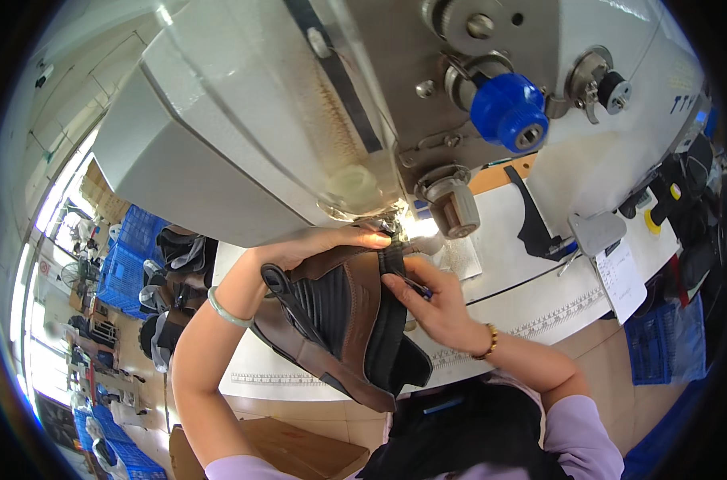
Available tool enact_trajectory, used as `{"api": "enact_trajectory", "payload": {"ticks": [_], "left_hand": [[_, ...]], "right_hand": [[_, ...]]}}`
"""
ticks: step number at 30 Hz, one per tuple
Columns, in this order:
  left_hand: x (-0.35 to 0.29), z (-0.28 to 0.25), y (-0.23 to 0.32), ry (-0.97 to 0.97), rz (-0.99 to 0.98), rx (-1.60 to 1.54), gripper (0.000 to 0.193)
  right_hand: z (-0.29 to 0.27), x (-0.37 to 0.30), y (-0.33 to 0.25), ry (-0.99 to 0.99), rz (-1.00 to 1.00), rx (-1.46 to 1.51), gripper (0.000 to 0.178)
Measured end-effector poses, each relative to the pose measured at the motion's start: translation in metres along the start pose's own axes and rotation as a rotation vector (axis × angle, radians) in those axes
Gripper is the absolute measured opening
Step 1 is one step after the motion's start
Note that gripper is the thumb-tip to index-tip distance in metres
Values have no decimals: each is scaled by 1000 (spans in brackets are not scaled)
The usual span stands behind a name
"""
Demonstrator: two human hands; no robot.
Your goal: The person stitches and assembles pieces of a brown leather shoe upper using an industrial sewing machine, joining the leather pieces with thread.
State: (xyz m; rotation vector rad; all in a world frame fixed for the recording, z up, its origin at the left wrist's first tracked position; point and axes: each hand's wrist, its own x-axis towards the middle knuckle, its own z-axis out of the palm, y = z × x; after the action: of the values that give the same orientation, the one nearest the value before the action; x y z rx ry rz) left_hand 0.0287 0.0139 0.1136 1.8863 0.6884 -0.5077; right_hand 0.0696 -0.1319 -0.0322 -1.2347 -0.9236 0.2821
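Note:
A brown and black boot upper (pixel 355 320) lies under the head of a large white sewing machine (pixel 251 104), its far edge at the lit needle area. My left hand (pixel 323 244) reaches over the top of the upper and presses it close to the needle; its fingers are partly hidden. My right hand (pixel 437 308) pinches the black edge of the upper on the right side. A thin dark tool, its kind unclear, also sticks out between the right fingers. A black pull loop (pixel 277 280) stands up from the upper beside my left wrist.
The white table (pixel 491 272) carries a ruler strip (pixel 539 320) along its near edge. A black cut piece (pixel 531 216) lies to the right. Blue crates (pixel 131 256) and stacked uppers stand on the left; another blue crate (pixel 651 344) is at right. A cardboard box (pixel 299 448) sits below.

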Motion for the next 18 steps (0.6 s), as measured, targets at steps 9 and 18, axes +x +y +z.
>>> {"api": "enact_trajectory", "payload": {"ticks": [9, 18], "left_hand": [[17, -23, -28, 67, 404, -4, 46], [10, -18, -14, 102, 578, -54, 51]], "right_hand": [[11, 0, -4, 56, 38, 148, 11], [21, 0, 2, 178, 97, 281, 13]]}}
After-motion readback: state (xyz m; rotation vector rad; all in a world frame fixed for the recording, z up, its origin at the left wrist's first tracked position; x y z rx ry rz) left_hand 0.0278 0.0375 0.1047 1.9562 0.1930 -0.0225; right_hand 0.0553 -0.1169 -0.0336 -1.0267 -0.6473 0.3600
